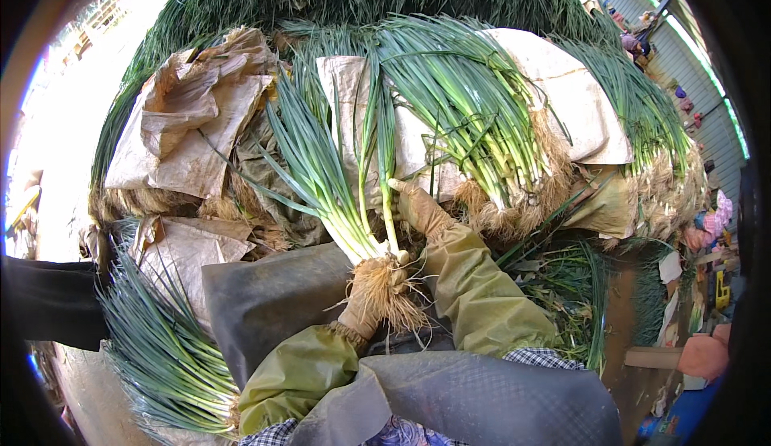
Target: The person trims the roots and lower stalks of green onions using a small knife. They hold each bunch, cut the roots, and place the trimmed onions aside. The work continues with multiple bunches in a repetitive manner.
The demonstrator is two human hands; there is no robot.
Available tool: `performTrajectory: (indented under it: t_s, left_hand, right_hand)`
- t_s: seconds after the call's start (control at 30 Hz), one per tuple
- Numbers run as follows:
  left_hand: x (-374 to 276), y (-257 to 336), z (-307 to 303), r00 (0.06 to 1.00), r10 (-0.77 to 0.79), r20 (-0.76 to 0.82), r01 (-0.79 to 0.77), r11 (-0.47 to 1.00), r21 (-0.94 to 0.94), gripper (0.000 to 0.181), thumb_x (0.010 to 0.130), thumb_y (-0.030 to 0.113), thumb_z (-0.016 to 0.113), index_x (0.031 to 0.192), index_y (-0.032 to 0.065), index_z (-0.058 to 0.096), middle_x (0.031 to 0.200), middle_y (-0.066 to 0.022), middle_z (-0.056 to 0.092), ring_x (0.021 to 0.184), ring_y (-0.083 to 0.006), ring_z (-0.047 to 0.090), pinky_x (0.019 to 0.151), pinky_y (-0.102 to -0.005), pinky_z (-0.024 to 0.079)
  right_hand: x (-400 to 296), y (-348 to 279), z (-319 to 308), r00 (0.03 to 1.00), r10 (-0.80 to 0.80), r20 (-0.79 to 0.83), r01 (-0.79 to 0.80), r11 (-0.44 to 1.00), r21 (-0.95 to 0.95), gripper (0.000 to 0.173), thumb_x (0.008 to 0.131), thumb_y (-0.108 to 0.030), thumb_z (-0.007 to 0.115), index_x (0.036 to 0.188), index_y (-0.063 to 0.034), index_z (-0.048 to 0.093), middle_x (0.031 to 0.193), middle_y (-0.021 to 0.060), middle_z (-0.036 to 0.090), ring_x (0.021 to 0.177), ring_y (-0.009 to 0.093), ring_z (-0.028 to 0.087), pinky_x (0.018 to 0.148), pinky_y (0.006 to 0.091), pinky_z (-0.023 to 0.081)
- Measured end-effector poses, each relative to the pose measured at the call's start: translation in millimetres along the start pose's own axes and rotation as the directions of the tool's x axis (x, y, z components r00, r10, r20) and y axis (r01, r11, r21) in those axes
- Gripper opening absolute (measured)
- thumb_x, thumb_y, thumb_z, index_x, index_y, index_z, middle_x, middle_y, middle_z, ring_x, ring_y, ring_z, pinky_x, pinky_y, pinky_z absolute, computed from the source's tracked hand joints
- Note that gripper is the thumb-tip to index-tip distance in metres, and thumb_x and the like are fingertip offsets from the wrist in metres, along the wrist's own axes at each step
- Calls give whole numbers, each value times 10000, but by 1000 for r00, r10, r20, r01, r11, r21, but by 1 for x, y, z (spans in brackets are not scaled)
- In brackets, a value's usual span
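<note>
My left hand [363, 304], in a tan glove, is closed around the root end of a small bunch of green onions [328, 199]. Pale stringy roots [400, 304] hang over its fingers, and the leaves fan away from me. Further up, my gloved right hand [418, 205] grips a single green onion stalk [388, 205] that stands apart from the bunch's other stems, its thumb against the stalk. The fingers behind that stalk are partly hidden. Olive waterproof sleeves cover both forearms, and a dark apron [482, 392] lies over my lap.
Ahead, a larger heap of green onions [470, 114] rests on pale woven sacks [572, 96], with a tall leafy pile behind. Another bunch [168, 349] lies at lower left. Loose trimmed leaves [566, 295] cover the ground at right. A person [635, 45] is at the far right.
</note>
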State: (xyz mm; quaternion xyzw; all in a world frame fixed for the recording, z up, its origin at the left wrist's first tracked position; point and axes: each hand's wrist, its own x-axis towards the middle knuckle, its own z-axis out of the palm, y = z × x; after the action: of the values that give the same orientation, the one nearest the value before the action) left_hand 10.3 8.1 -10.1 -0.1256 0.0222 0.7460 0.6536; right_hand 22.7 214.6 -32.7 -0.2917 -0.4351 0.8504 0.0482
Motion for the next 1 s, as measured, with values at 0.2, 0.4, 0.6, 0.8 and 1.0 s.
performTrajectory:
  t_s: [0.2,0.4,0.6,0.8,1.0]
  left_hand:
    - [-3,7,-12,1000,22,-8,-22,999,-38,272,870,221,466,944,-41,467,624,-67,433,542,-159,425,497,-282,431]
    - [2,8,-17,997,75,25,-73,995,-66,235,890,192,448,998,-16,468,862,-150,527,580,-166,482,471,-294,441]
    - [-1,-5,-13,992,-28,-125,50,983,177,284,878,201,434,1045,-22,492,806,-142,542,574,-173,468,496,-297,443]
    - [-6,2,-15,990,-69,-119,93,974,205,374,857,196,468,1154,-31,487,880,-152,606,621,-200,521,531,-307,471]
    - [-5,6,-11,977,-5,-211,87,921,379,223,883,171,492,1021,2,538,860,-149,630,604,-213,568,502,-299,496]
  right_hand:
    - [-32,6,23,904,-227,-362,152,963,-223,231,913,-191,469,1025,-25,584,888,106,643,787,171,614,702,314,523]
    - [-148,-19,34,635,-697,-333,603,716,-351,176,930,-132,449,925,-13,579,898,117,655,802,191,632,840,360,496]
    - [-191,7,-73,507,-646,-572,456,763,-458,184,904,-167,492,862,-8,575,742,96,634,658,165,610,657,284,513]
    - [-165,-9,-26,855,-303,-422,-9,803,-595,435,958,-395,379,1115,-47,587,1006,123,656,679,99,632,533,198,510]
    - [-80,29,-2,988,-57,145,139,740,-658,513,960,-443,359,1219,-18,484,1087,108,587,663,111,580,564,219,495]
